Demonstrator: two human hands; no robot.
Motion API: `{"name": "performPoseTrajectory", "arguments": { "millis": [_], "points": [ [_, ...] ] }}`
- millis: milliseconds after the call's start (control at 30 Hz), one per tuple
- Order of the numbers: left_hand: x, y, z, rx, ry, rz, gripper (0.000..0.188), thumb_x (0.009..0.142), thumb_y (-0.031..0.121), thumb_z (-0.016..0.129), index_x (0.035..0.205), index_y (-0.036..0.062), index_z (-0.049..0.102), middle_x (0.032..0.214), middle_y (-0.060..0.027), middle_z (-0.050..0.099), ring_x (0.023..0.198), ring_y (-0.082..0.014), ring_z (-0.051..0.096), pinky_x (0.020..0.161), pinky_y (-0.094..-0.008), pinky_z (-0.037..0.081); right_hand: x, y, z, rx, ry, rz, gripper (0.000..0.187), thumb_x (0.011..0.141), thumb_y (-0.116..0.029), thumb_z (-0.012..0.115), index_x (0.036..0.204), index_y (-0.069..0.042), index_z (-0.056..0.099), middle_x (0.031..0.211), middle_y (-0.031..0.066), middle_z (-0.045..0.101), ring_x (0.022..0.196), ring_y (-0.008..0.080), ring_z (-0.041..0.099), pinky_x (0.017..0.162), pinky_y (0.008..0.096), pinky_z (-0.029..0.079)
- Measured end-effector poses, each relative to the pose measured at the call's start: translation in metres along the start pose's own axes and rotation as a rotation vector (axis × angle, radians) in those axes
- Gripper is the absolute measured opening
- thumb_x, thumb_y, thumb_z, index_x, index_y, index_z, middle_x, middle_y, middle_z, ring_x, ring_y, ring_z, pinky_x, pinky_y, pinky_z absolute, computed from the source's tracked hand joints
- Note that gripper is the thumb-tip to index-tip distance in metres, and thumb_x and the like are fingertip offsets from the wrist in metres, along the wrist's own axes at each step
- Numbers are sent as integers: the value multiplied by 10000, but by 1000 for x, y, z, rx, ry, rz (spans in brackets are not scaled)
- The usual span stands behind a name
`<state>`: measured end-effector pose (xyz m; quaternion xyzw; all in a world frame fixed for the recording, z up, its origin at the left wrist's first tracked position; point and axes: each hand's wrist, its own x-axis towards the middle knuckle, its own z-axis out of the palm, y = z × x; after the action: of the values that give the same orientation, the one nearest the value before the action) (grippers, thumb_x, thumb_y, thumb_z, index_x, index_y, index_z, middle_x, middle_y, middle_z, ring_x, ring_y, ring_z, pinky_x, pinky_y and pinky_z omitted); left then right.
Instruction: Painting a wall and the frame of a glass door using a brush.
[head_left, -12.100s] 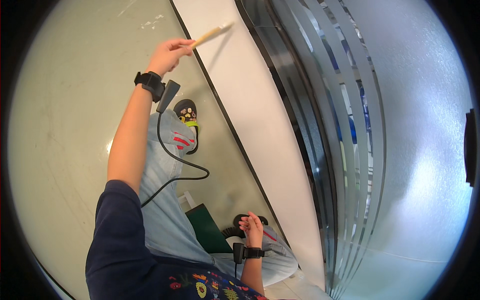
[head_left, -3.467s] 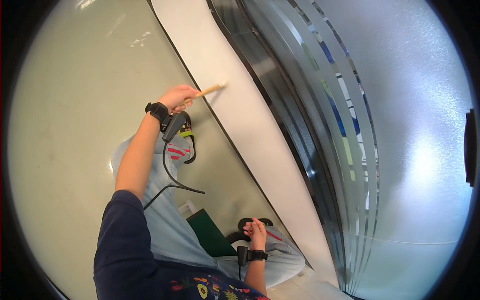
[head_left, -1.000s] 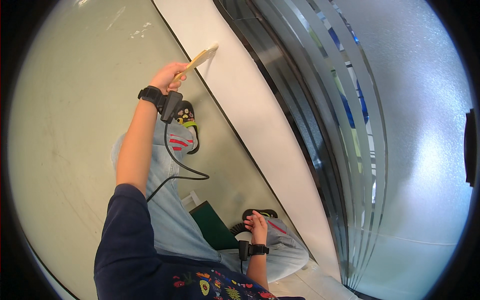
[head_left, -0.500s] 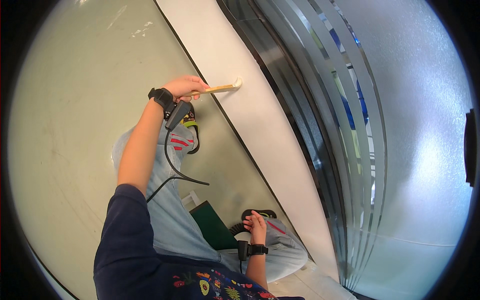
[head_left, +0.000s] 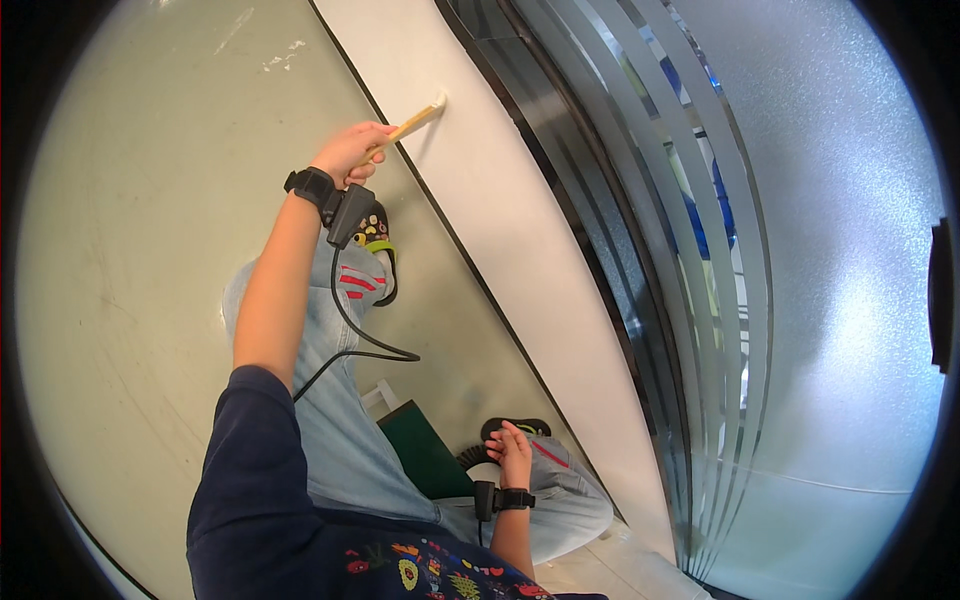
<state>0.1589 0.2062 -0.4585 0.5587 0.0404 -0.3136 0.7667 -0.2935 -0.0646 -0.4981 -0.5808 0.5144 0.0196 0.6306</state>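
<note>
My left hand [head_left: 350,155] is closed around a paintbrush [head_left: 413,122] with a light wooden handle and a pale tip. The handle slants up and to the right, and its tip rests at or just above the surface of a white wall strip [head_left: 500,215]. My right hand [head_left: 512,455] lies by my right knee with its fingers loosely apart and nothing visible in it. Both wrists carry black straps with small black devices, and a black cable [head_left: 345,318] hangs from the left one.
A curved dark rail [head_left: 590,150] and frosted glass panel [head_left: 850,250] with clear stripes run along the right of the white strip. Pale green floor [head_left: 140,250] spreads on the left. Under me is a small dark green seat [head_left: 425,450], between my jeans-covered legs.
My left hand has moved up and slightly left with the paintbrush. The brush now tilts more steeply, its tip higher along the white strip. My right hand has stayed put.
</note>
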Motion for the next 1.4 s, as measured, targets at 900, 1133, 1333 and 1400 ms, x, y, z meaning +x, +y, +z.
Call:
{"name": "performPoseTrajectory", "arguments": {
  "millis": [900, 1133, 1333, 1400],
  "points": [
    [-9, 11, -3, -86, 40, 156, 343, 759, 79, 530, 1102, 77, 507, 644, 30, 433, 362, -8, 264, 313, -170, 176, -3, 2, 2, -4, -3, -3, 244, 863, -167, 476, 1083, -67, 507, 841, 57, 595, 682, 129, 576, 572, 232, 461],
    [-25, 17, 15, 55, -109, 93, 344, 754, 61, 529, 1098, 71, 517, 638, 28, 436, 366, -9, 272, 320, -170, 186, 1, 2, 2, -4, -14, 5, 247, 863, -166, 472, 1086, -64, 505, 844, 59, 593, 687, 135, 577, 573, 235, 462],
    [-27, 10, 25, 76, -175, 53, 333, 749, 56, 544, 1081, 64, 526, 605, 26, 430, 360, -8, 275, 318, -171, 195, 3, 2, 7, -21, -21, 3, 258, 862, -170, 473, 1094, -59, 496, 847, 60, 590, 689, 131, 570, 582, 236, 457],
    [-26, 6, 27, 60, -207, 36, 329, 746, 49, 549, 1074, 58, 527, 592, 26, 429, 351, -9, 272, 314, -176, 193, 3, 2, 7, -26, -16, 3, 260, 862, -171, 474, 1096, -59, 494, 847, 58, 589, 689, 130, 569, 584, 236, 456]
  ]
}}
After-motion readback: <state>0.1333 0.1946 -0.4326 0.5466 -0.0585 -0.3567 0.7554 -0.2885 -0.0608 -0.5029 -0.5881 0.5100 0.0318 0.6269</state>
